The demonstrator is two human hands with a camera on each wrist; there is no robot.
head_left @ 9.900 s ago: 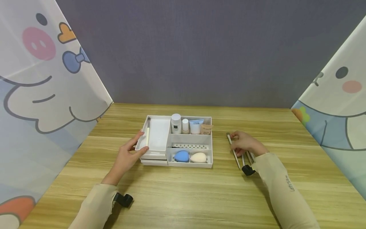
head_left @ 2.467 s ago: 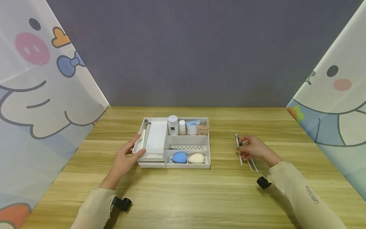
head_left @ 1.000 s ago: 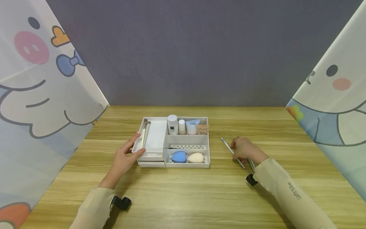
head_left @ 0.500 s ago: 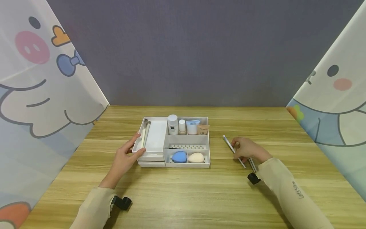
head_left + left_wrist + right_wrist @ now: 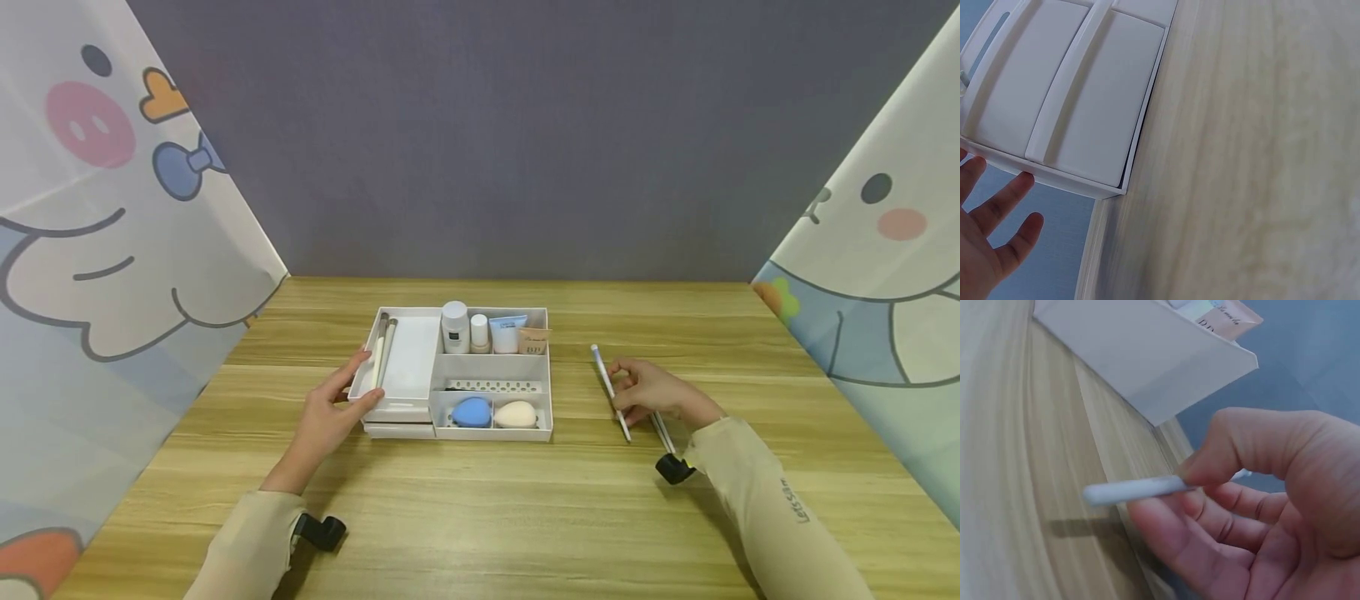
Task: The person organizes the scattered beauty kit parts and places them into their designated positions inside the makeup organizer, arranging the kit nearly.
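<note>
My right hand (image 5: pixel 647 392) pinches a slim white makeup brush (image 5: pixel 604 373) with a pale blue tip between thumb and fingers. In the right wrist view, the brush's rounded end (image 5: pixel 1107 492) sits above the wood and casts a shadow. More slim sticks (image 5: pixel 663 432) lie on the table, partly hidden under that hand. My left hand (image 5: pixel 330 412) touches the left side of the white organizer (image 5: pixel 491 434), its thumb at the front corner of the upper tray (image 5: pixel 411 354). Two brushes (image 5: pixel 383 350) with dark tips lie along that tray's left wall.
The organizer's right part holds a white bottle (image 5: pixel 454 329), a smaller bottle (image 5: pixel 479 333), a blue-white tube (image 5: pixel 507 335) and a beige packet (image 5: pixel 533 341). A blue sponge (image 5: pixel 472 412) and a cream sponge (image 5: pixel 516 414) fill the front compartments. Wall panels stand behind and beside the wooden table (image 5: pixel 480 525).
Since the oldest frame, a second brush has come into the tray. Over the last second, the pinched brush has swung steeper in view as my right hand shifted slightly right. My left hand stays put.
</note>
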